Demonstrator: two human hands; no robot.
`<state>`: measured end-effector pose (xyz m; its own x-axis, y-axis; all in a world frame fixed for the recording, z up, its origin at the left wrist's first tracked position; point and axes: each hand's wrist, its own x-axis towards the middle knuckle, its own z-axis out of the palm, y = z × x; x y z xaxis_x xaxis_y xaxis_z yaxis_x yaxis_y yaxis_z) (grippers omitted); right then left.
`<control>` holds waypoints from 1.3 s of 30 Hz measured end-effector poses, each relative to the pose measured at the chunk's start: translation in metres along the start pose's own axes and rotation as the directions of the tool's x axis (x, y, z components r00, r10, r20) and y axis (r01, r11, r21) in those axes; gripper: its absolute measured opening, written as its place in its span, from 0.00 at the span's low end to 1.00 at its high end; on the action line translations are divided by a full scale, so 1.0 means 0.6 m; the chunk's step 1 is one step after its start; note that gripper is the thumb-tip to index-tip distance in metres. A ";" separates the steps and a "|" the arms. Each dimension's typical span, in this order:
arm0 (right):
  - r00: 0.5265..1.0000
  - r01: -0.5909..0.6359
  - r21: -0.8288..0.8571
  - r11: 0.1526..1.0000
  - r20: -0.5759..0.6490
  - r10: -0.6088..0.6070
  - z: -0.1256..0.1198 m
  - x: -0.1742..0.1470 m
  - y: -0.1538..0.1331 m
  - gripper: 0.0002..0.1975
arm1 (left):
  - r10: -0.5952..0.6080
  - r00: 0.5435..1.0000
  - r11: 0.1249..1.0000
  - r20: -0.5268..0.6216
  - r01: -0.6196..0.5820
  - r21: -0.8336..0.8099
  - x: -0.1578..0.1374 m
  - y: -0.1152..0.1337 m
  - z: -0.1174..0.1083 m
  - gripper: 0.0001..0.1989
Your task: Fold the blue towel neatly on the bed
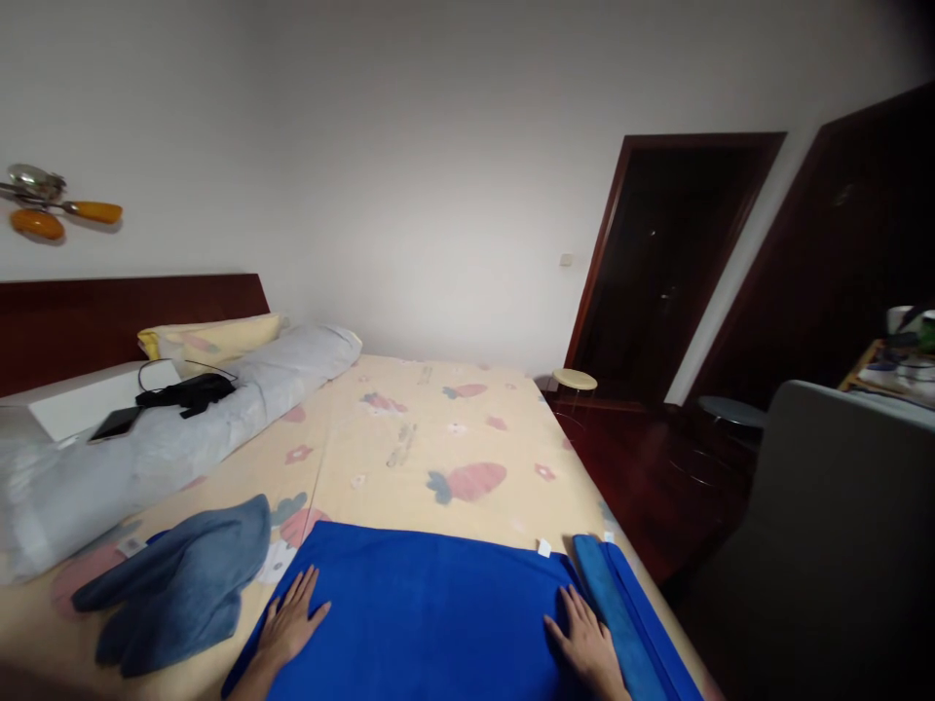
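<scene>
Resting on blue cloth point(430, 613), six o'clock | left hand point(290, 623) seven, right hand point(588, 643) five: grips flattened wide, holding nothing | dragging palms could wrinkle it

A cloth point(430, 613) of plain, deep blue is laid out flat on the near part of the bed point(409, 419). Its surface is spread nearly smooth, marked only by faint creases. The far edge is set almost straight, slanted slightly nearer toward the right. A small white tag point(544, 548) is seen by the far right corner. The near edge is cut off from view.
</scene>
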<state>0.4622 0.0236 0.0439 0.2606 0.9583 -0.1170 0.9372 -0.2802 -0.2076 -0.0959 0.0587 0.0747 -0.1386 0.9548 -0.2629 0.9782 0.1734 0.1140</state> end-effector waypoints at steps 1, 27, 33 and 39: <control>1.000 -0.020 -0.014 1.000 0.007 0.020 -0.008 0.004 -0.010 0.40 | -0.003 1.000 1.000 0.005 0.003 0.010 0.002 0.003 -0.009 0.36; 0.985 -0.022 -0.028 0.999 0.171 0.026 -0.032 0.097 0.010 0.49 | -0.033 0.985 0.999 0.168 0.038 -0.024 0.136 0.047 -0.052 0.53; 0.991 -0.100 -0.064 0.993 0.079 0.105 0.003 0.120 -0.009 0.39 | -0.136 0.983 0.989 0.126 0.142 -0.043 0.163 0.065 -0.031 0.39; 0.993 -0.102 -0.103 0.989 0.040 0.107 0.014 0.114 0.000 0.40 | -0.179 0.981 0.983 0.076 0.181 -0.020 0.161 0.037 -0.024 0.34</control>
<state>0.4782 0.0886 0.0275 0.3498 0.9198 -0.1777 0.9245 -0.3696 -0.0934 -0.0896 0.1584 0.0654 -0.2997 0.8871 -0.3511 0.9336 0.3485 0.0836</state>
